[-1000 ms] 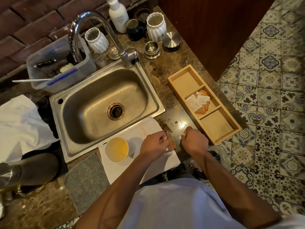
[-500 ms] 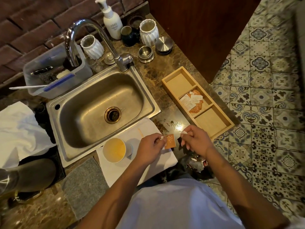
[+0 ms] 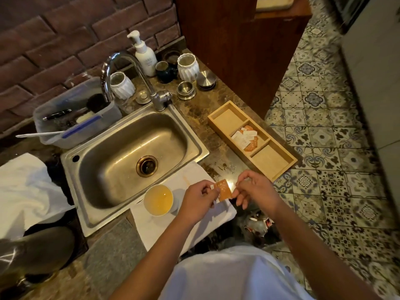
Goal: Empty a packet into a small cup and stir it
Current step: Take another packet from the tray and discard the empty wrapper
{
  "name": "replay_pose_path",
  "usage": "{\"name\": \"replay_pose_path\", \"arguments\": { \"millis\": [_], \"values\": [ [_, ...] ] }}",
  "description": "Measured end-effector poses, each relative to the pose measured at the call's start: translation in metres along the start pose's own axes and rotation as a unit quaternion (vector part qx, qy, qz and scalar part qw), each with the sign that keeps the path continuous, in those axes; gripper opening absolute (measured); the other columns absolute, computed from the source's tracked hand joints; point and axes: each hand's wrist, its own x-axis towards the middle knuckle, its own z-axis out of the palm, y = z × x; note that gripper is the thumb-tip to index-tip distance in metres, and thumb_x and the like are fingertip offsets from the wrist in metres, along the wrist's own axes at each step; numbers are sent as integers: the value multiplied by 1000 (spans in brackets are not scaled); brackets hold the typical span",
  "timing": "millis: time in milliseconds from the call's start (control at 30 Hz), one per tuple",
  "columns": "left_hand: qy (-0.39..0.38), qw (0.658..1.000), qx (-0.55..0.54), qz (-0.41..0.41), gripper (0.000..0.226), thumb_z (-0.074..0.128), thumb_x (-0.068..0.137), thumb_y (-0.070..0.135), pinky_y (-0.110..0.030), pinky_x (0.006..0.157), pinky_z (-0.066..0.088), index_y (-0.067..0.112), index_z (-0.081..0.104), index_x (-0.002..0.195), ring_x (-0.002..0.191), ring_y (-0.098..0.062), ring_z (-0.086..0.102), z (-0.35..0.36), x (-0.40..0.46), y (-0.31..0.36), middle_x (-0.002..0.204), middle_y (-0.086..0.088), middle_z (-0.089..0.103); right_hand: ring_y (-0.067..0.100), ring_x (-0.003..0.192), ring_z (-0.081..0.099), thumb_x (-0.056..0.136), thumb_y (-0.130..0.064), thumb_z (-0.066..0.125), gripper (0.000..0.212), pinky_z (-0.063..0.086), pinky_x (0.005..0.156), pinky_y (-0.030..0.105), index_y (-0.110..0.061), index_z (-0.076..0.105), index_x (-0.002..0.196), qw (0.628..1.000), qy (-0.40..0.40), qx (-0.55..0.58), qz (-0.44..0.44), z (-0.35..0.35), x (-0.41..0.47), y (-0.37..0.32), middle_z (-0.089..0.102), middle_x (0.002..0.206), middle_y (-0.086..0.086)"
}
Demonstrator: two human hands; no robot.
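A small orange packet (image 3: 224,190) is pinched between my two hands above the front edge of the counter. My left hand (image 3: 200,200) grips its left side, and my right hand (image 3: 253,190) holds its right edge with the fingertips. Just left of my left hand, a small white cup (image 3: 158,200) of yellowish liquid stands on a white cloth (image 3: 190,226).
A steel sink (image 3: 134,156) with a tap lies behind the cup. A wooden three-part tray (image 3: 252,139) with several more packets sits to the right. Jars, a pump bottle (image 3: 144,54) and a plastic tub (image 3: 75,113) line the brick wall. The counter ends at the right above tiled floor.
Both hands have risen off the counter with the packet, and more of it now shows between them. My right hand has moved back in to touch its right edge. The camera tilted up.
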Motion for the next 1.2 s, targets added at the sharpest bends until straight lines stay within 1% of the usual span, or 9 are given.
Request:
{"name": "replay_pose_path", "arguments": {
  "millis": [167, 233, 333, 467, 700, 833, 967, 1100, 1200],
  "values": [
    [-4, 1000, -12, 16, 17, 67, 96, 16, -23, 57, 49, 0, 68, 91, 53, -17, 58, -20, -22, -9, 60, -9, 61, 29, 52, 64, 99, -3, 53, 11, 47, 47, 31, -5, 57, 88, 999, 30, 18, 9, 28, -23, 11, 73, 80, 28],
    [-6, 1000, -8, 20, 18, 66, 96, 17, -20, 55, 48, 1, 68, 90, 52, -16, 58, -28, -30, -15, 60, -10, 60, 25, 54, 65, 96, -3, 58, 10, 48, 48, 31, -4, 61, 87, 999, 50, 8, 2, 40, -35, 15, 76, 76, 18],
    [-16, 999, -8, 32, 20, 67, 96, 19, -26, 57, 48, 2, 68, 87, 50, -15, 57, -36, -41, -23, 59, -11, 59, 18, 69, 67, 88, -4, 72, 7, 53, 61, 32, -8, 72, 83, 994, 98, -27, -36, 53, -49, 23, 75, 75, 2],
    [-27, 999, 3, 42, 20, 66, 96, 20, -29, 60, 49, 4, 69, 85, 50, -13, 57, -41, -52, -32, 58, -4, 62, 14, 82, 66, 82, -12, 81, 4, 51, 74, 27, -14, 77, 82, 979, 172, -81, -68, 61, -64, 32, 74, 89, 2],
    [-61, 996, 22, 54, 18, 67, 95, 24, -35, 65, 51, 9, 70, 85, 58, -17, 61, -38, -62, -37, 62, -1, 65, 26, 72, 58, 84, -28, 80, 7, 49, 67, 40, -21, 77, 82, 962, 242, -79, -96, 56, -98, 50, 70, 86, 21],
    [-71, 995, 21, 64, 17, 67, 96, 20, -28, 63, 49, 5, 70, 87, 55, -14, 60, -31, -71, -31, 63, -8, 64, 26, 84, 68, 86, -29, 78, 5, 57, 78, 40, -24, 77, 86, 961, 258, -60, -80, 50, -116, 61, 74, 86, 4],
    [-88, 994, 16, 56, 14, 67, 96, 21, -32, 67, 52, 14, 71, 84, 54, -15, 63, -16, -78, -32, 57, -3, 65, 10, 63, 61, 89, -33, 74, 12, 51, 63, 27, -24, 79, 93, 960, 269, -33, -65, 40, -131, 73, 70, 67, -11],
    [-126, 991, 29, 46, 13, 66, 96, 26, -33, 66, 47, 19, 75, 90, 55, -13, 63, 12, -88, -34, 63, -12, 70, 17, 57, 58, 93, -31, 70, 15, 51, 61, 34, -19, 80, 92, 959, 282, 1, -39, 24, -147, 94, 71, 69, 8],
    [-139, 988, 52, 37, 14, 66, 96, 27, -31, 65, 47, 18, 75, 90, 57, -13, 64, 40, -94, -35, 64, -8, 72, 14, 53, 54, 90, -29, 74, 16, 45, 55, 26, -14, 79, 86, 958, 283, 26, -25, 7, -162, 112, 65, 63, 12]
  ]
}}
